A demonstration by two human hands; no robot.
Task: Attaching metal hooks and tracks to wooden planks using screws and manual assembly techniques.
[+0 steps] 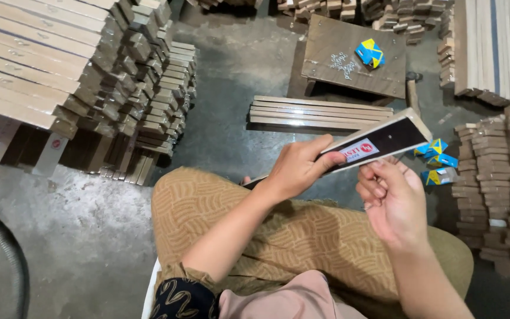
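Note:
My left hand (298, 168) grips a long flat wooden strip (389, 140) with a dark face and a small red and white sticker, holding it slanted above my knees. My right hand (392, 201) is just below the strip's far end, palm toward me, fingers curled near its underside; whether it holds something small I cannot tell. I sit with my legs in tan patterned trousers (255, 224).
A low wooden stool (355, 74) ahead carries loose metal nails (342, 64) and a blue and yellow box (370, 53). Several wooden strips (320, 112) lie before it. Stacked boards (42, 65) fill the left, small blocks (494, 177) the right, more boxes (438, 159) on the floor.

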